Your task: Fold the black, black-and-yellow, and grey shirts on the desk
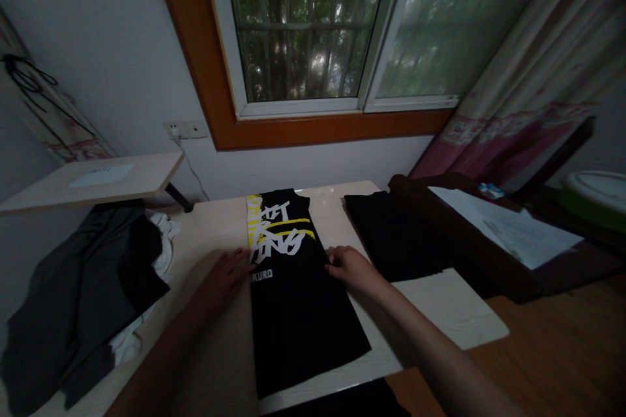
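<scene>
A black shirt (303, 313) with white lettering and yellow stripes lies folded into a long narrow panel on the pale table. At its left edge rests my left hand (229, 279), fingers stretched forward and fingertips touching the cloth. My right hand (353, 268) is at the opposite edge, its fingers curled and its thumb and index finger pinching the fabric's side. To the right of that hand lies a folded black cloth (396, 234).
A heap of dark grey and black clothes (83, 300) with white fabric among it sits at the left, below a raised shelf (92, 186). Dark wooden furniture (469, 241) holding a paper sheet (503, 228) stands right. A window (313, 32) is behind the table (215, 352).
</scene>
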`<state>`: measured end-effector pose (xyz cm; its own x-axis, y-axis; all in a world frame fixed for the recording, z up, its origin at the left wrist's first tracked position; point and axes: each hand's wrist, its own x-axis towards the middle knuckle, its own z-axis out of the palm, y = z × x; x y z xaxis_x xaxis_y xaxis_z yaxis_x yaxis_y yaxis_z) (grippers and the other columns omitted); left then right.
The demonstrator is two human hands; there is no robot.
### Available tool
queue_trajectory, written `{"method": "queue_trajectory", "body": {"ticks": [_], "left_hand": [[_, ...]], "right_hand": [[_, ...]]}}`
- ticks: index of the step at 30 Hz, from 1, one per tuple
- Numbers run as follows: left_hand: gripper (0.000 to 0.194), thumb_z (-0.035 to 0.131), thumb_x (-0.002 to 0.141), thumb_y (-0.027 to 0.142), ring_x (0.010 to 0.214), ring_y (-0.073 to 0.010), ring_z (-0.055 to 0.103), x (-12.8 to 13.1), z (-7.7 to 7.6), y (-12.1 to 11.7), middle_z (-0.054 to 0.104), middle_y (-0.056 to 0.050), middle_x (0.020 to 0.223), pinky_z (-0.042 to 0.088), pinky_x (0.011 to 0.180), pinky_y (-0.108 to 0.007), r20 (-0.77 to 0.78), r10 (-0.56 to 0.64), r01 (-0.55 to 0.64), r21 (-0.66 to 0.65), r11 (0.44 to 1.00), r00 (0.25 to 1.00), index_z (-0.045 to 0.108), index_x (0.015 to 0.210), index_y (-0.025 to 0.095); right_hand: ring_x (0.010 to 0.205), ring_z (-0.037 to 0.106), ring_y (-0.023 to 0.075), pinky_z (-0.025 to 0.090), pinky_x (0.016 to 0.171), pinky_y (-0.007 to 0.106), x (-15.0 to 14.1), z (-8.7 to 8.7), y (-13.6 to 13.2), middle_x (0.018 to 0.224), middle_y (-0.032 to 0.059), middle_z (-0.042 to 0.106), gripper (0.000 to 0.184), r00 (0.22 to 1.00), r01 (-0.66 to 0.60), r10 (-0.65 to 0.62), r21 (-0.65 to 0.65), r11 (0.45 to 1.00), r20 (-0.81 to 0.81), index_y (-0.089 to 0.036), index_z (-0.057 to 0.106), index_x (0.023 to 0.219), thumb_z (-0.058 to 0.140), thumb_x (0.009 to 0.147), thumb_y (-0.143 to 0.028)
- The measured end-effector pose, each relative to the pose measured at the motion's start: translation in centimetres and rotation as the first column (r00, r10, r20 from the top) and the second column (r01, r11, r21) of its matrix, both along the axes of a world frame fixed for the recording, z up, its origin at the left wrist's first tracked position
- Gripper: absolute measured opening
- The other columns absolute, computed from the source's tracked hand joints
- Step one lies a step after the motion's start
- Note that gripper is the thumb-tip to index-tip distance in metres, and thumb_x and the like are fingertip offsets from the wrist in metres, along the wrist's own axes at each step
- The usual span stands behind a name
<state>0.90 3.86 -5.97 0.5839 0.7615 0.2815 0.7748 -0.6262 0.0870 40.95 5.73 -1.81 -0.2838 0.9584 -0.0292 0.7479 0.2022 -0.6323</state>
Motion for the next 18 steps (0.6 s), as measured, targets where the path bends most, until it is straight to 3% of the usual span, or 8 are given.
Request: {"method": "queue_trajectory", "body": {"ticks": [4, 7, 10, 14, 16, 18], "left_hand": [[0.047, 0.056, 0.098, 0.027, 0.145, -0.0269, 0.042, -0.5, 0.8, -1.4, 0.046, -0.005, 0.158, 0.029, 0.121, -0.062, -0.007, -0.098, 0.098, -0.053, 0.994, 0.995, 0.054, 0.144, 0.04], [0.054, 0.067, 0.093, 0.036, 0.144, -0.0277, 0.043, -0.4, 1.4, -2.1, 0.05, -0.004, 0.155, 0.027, 0.121, -0.063, -0.013, -0.182, 0.18, -0.11, 0.978, 0.983, 0.052, 0.145, 0.042], [0.057, 0.072, 0.089, 0.042, 0.14, -0.0278, 0.047, 0.0, 1.9, -2.7, 0.052, -0.004, 0.153, 0.035, 0.118, -0.058, 0.01, -0.238, 0.237, -0.144, 0.961, 0.971, 0.054, 0.143, 0.041], [0.044, 0.058, 0.098, 0.024, 0.126, -0.0221, 0.057, 0.3, 2.4, -3.2, 0.06, -0.005, 0.144, 0.053, 0.101, -0.042, 0.04, -0.238, 0.241, -0.141, 0.96, 0.97, 0.057, 0.14, 0.036], [0.047, 0.048, 0.1, 0.014, 0.122, -0.0205, 0.059, 0.3, 2.4, -3.4, 0.063, -0.006, 0.139, 0.055, 0.099, -0.039, 0.039, -0.228, 0.231, -0.106, 0.967, 0.973, 0.054, 0.143, 0.035], [0.052, 0.044, 0.1, 0.009, 0.121, -0.0205, 0.059, 0.3, 2.4, -3.4, 0.064, -0.006, 0.137, 0.055, 0.099, -0.039, 0.026, -0.217, 0.219, -0.074, 0.973, 0.976, 0.052, 0.145, 0.034]], "right_hand": [[0.075, 0.058, 0.017, 0.039, 0.066, 0.026, 0.2, -0.5, -0.5, 0.078, -0.0011, 0.062, 0.012, 0.969, -0.01, -0.026, -0.145, 0.989, -0.247, -0.021, 0.053, 0.08, 0.063, 0.081, -0.027], [0.078, 0.058, 0.0161, 0.041, 0.068, 0.025, 0.4, -0.9, -0.6, 0.083, -0.0023, 0.062, 0.015, 0.933, -0.04, -0.024, -0.169, 0.985, -0.36, -0.022, 0.052, 0.087, 0.064, 0.079, -0.025], [0.081, 0.059, 0.0164, 0.043, 0.07, 0.026, 0.6, -0.3, -0.9, 0.088, -0.0021, 0.062, 0.032, 0.911, -0.088, -0.013, -0.224, 0.971, -0.412, -0.022, 0.054, 0.108, 0.065, 0.077, -0.023], [0.079, 0.061, 0.0164, 0.046, 0.07, 0.027, 0.6, 1.3, -1.6, 0.093, -0.001, 0.064, 0.068, 0.903, -0.185, 0.047, -0.289, 0.939, -0.426, -0.027, 0.04, 0.146, 0.064, 0.082, -0.023], [0.082, 0.062, 0.0164, 0.047, 0.074, 0.028, 0.8, 1.7, -1.8, 0.098, 0.0004, 0.066, 0.071, 0.895, -0.207, 0.081, -0.248, 0.946, -0.438, -0.029, 0.037, 0.152, 0.062, 0.085, -0.023], [0.084, 0.061, 0.0161, 0.048, 0.076, 0.028, 1.1, 1.5, -1.7, 0.101, 0.0014, 0.066, 0.061, 0.894, -0.235, 0.129, -0.203, 0.951, -0.429, -0.029, 0.047, 0.147, 0.058, 0.087, -0.022]]}}
